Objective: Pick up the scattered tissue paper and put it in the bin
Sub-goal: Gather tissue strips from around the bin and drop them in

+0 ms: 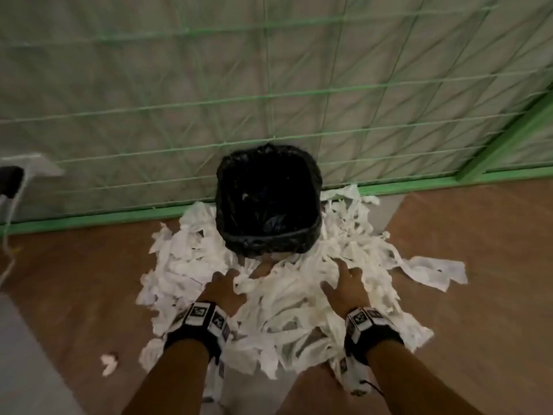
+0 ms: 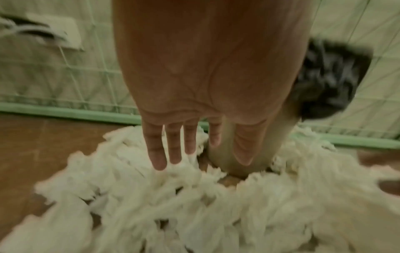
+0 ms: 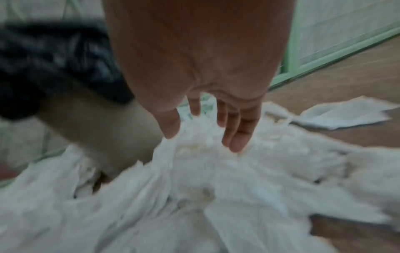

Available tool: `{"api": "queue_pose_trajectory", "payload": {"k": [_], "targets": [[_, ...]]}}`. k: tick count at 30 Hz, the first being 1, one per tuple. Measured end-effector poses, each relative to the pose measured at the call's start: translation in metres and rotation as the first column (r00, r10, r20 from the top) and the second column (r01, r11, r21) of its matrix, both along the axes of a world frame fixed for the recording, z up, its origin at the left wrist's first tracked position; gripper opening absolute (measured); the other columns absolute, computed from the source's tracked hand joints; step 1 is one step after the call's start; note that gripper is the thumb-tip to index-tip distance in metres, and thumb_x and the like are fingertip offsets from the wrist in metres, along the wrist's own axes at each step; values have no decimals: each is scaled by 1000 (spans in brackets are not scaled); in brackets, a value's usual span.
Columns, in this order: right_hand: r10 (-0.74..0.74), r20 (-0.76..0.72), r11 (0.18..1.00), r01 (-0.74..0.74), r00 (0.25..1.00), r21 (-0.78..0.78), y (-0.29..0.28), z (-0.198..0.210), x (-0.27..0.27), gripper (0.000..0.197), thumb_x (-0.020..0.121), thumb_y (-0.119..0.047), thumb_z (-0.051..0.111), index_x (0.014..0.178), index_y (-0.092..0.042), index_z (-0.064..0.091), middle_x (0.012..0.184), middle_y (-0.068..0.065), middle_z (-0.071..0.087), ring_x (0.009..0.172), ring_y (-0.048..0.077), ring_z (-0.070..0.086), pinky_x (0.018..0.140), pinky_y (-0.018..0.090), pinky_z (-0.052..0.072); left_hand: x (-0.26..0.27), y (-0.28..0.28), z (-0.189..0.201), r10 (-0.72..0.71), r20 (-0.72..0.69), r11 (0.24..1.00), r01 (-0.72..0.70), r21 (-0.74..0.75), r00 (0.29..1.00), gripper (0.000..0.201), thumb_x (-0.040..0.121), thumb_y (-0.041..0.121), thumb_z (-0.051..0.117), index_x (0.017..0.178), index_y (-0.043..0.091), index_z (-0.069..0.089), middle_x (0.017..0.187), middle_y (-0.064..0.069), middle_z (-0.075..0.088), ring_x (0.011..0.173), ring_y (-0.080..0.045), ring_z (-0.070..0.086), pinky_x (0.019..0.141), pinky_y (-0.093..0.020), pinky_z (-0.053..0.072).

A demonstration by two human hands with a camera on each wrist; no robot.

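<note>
A big heap of torn white tissue paper lies on the wooden floor around a bin lined with a black bag, its pale body showing below the liner. My left hand is over the heap's left-middle with fingers straight, fingertips touching the tissue. My right hand is spread over the heap just right of the bin's base, fingers straight above the tissue. Neither hand holds anything. The bin shows beside each palm.
A green-framed mesh panel stands right behind the bin. A long tissue strip trails to the right, and a small scrap lies apart at the left. A white cable runs down at the far left. Bare wooden floor surrounds the heap.
</note>
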State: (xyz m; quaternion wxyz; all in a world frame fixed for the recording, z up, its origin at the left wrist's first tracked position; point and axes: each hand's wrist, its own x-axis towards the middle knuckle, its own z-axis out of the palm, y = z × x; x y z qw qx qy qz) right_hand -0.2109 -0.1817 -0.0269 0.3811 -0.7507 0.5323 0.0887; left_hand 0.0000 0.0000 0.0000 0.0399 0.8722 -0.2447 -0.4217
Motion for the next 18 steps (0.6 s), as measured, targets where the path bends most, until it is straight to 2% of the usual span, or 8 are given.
{"api": "queue_pose_trajectory", "payload": {"k": [2,4,7,9,11,13,15,18], "targets": [[81,-7,987,-81,997,-141,2,-32,15,70,86,-53,54,146,-42,19,143,12,28,120,34,50,94,44,49,-13,-5,-33,-35,60,999,36,-17,998,67,86,48,59,144,37,28,151,-12,26,134,-38,37,109,-46,36],[180,-58,951,-188,982,-245,1,-54,33,58,88,-57,46,141,-44,27,137,9,35,123,32,43,97,46,45,-27,-12,-59,-69,107,997,73,-39,992,62,86,52,55,142,45,30,153,-8,23,138,-36,29,111,-48,31],[163,-112,879,-196,980,-436,-1,-64,45,35,93,-46,40,122,-32,53,122,6,46,113,29,46,91,43,42,-42,-13,-87,-143,230,989,149,-11,963,49,94,43,46,141,32,42,154,-7,25,139,-32,27,112,-48,29],[102,-26,836,-100,994,-539,-3,-54,43,27,90,-42,47,106,-27,63,112,4,51,104,28,48,83,41,41,-47,-10,-81,-44,307,994,74,-85,951,42,95,37,46,134,24,53,143,-4,36,131,-27,35,106,-46,37],[34,87,811,23,996,-585,-1,-37,39,21,85,-42,54,92,-26,66,109,1,52,101,27,49,81,41,40,-52,-5,-67,95,336,977,-22,-214,937,36,95,35,49,123,17,60,135,-2,41,124,-26,40,100,-44,41],[-23,164,813,114,986,-571,-1,-18,34,15,80,-43,60,84,-29,65,111,-2,51,104,26,47,82,41,39,-53,0,-51,279,271,906,-160,-391,921,30,95,30,52,113,7,61,132,-6,44,122,-29,44,102,-41,40],[-93,262,841,217,960,-496,-8,-2,34,11,77,-39,66,79,-28,66,112,-4,50,105,24,46,84,41,39,-48,1,-35,468,76,769,-364,-525,880,28,96,23,50,109,0,59,126,-14,47,119,-33,47,104,-35,35],[-240,473,865,408,848,-292,-23,15,36,10,73,-26,71,72,-19,65,105,-1,52,102,25,53,83,35,43,-39,5,-20,558,-96,652,-507,-564,824,39,99,29,43,115,-5,55,122,-22,55,119,-38,51,106,-43,39]]}}
